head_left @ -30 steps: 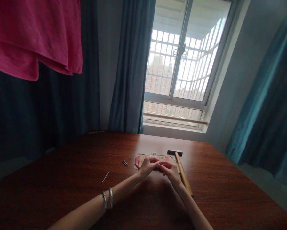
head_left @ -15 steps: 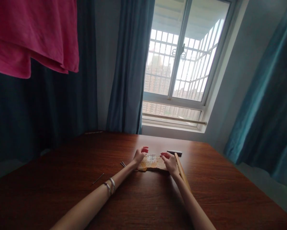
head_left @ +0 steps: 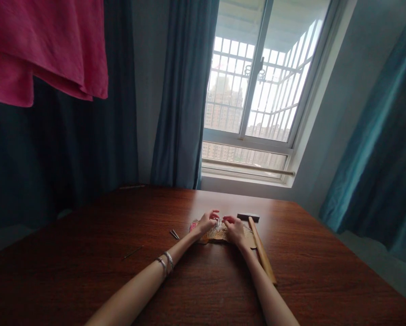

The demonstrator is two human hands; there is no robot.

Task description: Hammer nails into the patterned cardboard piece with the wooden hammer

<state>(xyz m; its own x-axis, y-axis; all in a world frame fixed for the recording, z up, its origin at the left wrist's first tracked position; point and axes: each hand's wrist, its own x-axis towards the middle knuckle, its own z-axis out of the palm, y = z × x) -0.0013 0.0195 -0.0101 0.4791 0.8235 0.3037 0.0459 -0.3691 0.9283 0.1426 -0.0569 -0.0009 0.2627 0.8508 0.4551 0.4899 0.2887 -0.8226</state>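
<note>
A pale, speckled board [head_left: 216, 234] lies on the table, its upper surface rough or patterned. Several thin nails [head_left: 218, 222] stand upright near its middle. My left hand [head_left: 207, 221] is over the board's left part, fingers curled toward the thumb, close against the nails. Whatever is between those fingertips is too small to name. From the right, my right hand [head_left: 235, 230] reaches over the board with thumb and fingers pinched together near the same nails. Any thin item in that pinch cannot be made out. Both hands cover parts of the board.
A hammer [head_left: 262, 256] lies right of the board, its wooden handle toward me and dark head at the back. Several loose nails [head_left: 174, 234] lie left of my left hand. A thin rod [head_left: 132, 252] is farther left on the brown table [head_left: 70, 271].
My left hand has moved right, up to the upright nails. My right hand has shifted slightly left, so the two hands are closer together. More of the hammer handle shows.
</note>
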